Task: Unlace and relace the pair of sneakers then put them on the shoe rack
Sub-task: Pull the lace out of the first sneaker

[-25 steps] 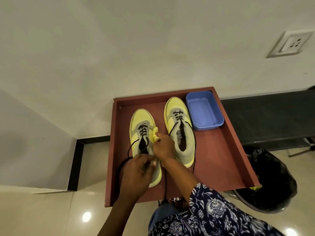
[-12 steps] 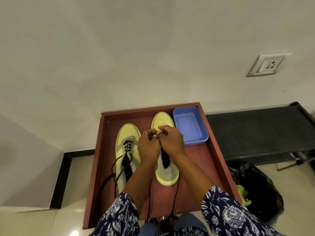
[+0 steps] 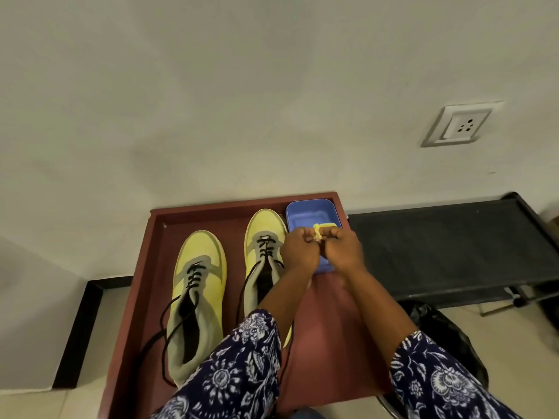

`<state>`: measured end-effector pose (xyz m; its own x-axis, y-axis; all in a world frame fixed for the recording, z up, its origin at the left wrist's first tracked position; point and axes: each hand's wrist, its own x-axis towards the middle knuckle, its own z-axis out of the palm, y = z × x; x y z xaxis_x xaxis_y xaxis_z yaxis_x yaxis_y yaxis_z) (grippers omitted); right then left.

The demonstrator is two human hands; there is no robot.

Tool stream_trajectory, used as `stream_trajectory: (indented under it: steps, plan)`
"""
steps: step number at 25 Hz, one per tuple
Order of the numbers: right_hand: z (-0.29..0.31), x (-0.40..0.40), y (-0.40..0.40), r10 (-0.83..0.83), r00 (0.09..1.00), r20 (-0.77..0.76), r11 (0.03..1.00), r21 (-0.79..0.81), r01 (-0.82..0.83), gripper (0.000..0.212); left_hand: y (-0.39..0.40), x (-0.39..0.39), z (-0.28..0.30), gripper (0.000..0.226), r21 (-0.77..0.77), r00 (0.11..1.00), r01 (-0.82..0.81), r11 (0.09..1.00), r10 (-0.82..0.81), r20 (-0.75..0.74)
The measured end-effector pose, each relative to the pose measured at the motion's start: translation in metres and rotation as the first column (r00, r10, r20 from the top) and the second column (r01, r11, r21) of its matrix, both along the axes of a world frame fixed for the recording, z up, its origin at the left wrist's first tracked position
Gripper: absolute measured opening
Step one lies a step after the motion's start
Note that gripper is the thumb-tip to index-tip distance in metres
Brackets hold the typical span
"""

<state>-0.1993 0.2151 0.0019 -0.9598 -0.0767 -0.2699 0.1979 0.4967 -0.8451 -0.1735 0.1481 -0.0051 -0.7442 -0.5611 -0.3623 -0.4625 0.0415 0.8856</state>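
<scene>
Two yellow and grey sneakers stand toes-away on a brown tray (image 3: 157, 237). The left sneaker (image 3: 198, 285) has loose black laces trailing off its left side. Partly laced at the toe, the right sneaker (image 3: 262, 237) is covered at its heel by my left forearm. My left hand (image 3: 299, 254) and my right hand (image 3: 343, 252) meet above the blue box (image 3: 308, 211), and together they pinch a small yellow piece (image 3: 317, 232) between their fingertips.
A black shoe rack (image 3: 447, 246) stands to the right of the tray against the white wall. A black bag (image 3: 444, 334) lies on the floor under it. A wall socket (image 3: 459, 125) sits higher up on the right.
Both hands left the left sneaker, passed over the right sneaker and now hold the small yellow piece above the blue box. The view shifted to the right.
</scene>
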Motion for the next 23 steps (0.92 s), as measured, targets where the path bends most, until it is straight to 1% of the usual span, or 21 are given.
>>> stream_trajectory:
  steps: [3,5,7,10,12,15,18,23]
  plan:
    - [-0.012,-0.003,0.005,-0.016,1.000,0.025,1.000,0.012,0.015,0.023,0.008,-0.005,-0.005,0.025,0.008,0.999,0.001,1.000,-0.002,0.044]
    - [-0.018,-0.005,0.008,-0.014,0.999,0.043,1.000,0.002,0.014,0.022,0.015,-0.007,-0.011,0.025,0.031,0.997,0.005,0.999,-0.008,0.079]
    - [-0.026,-0.007,0.011,0.003,0.997,0.079,1.000,-0.004,-0.003,0.024,0.018,-0.007,-0.016,0.023,0.060,0.994,0.015,0.998,-0.022,0.111]
    - [-0.035,-0.007,0.013,0.009,0.989,0.148,1.000,-0.010,-0.008,0.026,0.020,-0.006,-0.021,0.031,0.067,0.987,0.040,0.997,-0.050,0.151]
    - [-0.038,-0.008,0.014,0.012,0.986,0.169,1.000,0.003,-0.013,0.026,0.019,-0.007,-0.022,0.030,0.074,0.982,0.067,0.995,-0.079,0.171]
    - [-0.038,-0.009,0.013,0.026,0.984,0.176,0.999,0.040,-0.033,0.026,0.018,-0.004,-0.022,0.022,0.092,0.977,0.107,0.990,-0.121,0.173]
    - [-0.036,-0.009,0.012,0.018,0.979,0.203,0.998,0.052,-0.029,0.026,0.017,-0.003,-0.021,0.021,0.118,0.978,0.110,0.987,-0.129,0.167]
    - [-0.027,-0.009,0.013,0.046,0.980,0.195,0.994,0.084,-0.063,0.025,0.016,-0.003,-0.015,0.031,0.149,0.980,0.102,0.984,-0.125,0.154]
